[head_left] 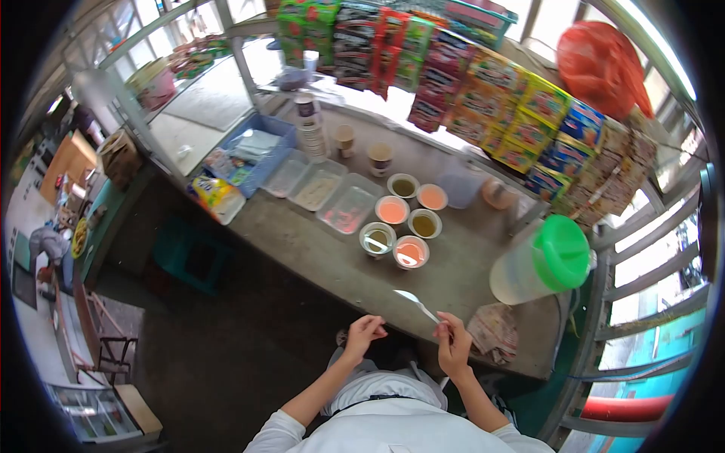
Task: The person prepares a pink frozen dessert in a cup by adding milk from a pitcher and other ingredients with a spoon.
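Observation:
My right hand (453, 343), at the front edge of the counter, pinches the handle of a white spoon (411, 297) whose bowl points away over the counter. My left hand (366, 336) hovers in front of the edge, fingers curled together; whether anything small is between them I cannot make out. Beyond the spoon stand several filled cups, some with orange-pink liquid (411, 253), others with dark green-brown liquid (424, 223). To their left is a clear plastic tub with pink bits (349, 208). A crumpled patterned cloth (495, 332) lies right of my right hand.
A jug with a green lid (559, 253) stands at the right. Two more tubs, one pale-filled (317, 185), sit beside a blue basket (276, 136) and a stack of paper cups (311, 140). Sachet strips (483, 94) hang behind. A dark stool (192, 253) is lower left.

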`<state>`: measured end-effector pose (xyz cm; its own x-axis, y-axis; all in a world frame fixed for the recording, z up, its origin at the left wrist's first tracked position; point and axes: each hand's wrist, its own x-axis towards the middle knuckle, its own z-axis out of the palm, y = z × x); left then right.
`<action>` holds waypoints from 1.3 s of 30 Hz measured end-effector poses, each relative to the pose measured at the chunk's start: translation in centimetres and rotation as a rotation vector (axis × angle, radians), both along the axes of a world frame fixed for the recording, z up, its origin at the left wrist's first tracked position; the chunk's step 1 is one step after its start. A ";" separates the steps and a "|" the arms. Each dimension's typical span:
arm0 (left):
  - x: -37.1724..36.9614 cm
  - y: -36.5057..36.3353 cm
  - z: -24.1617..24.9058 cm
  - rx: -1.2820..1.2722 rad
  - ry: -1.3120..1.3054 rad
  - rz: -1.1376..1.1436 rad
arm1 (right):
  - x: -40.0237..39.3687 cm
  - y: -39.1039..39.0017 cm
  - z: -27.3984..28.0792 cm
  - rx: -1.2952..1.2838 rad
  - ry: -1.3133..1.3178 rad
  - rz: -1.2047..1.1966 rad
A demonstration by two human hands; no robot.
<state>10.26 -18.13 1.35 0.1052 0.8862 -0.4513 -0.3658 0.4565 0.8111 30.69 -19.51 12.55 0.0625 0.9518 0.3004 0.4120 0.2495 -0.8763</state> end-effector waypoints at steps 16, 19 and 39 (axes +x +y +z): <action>-18.5 9.1 1.1 0.353 0.394 0.575 | -14.1 7.2 1.0 -0.016 0.233 -0.032; -17.8 14.5 2.1 0.486 0.446 0.451 | -13.7 10.0 1.5 -0.031 0.175 -0.048; -22.1 48.3 3.6 0.868 0.951 0.267 | -28.6 48.9 3.5 0.250 -0.307 0.015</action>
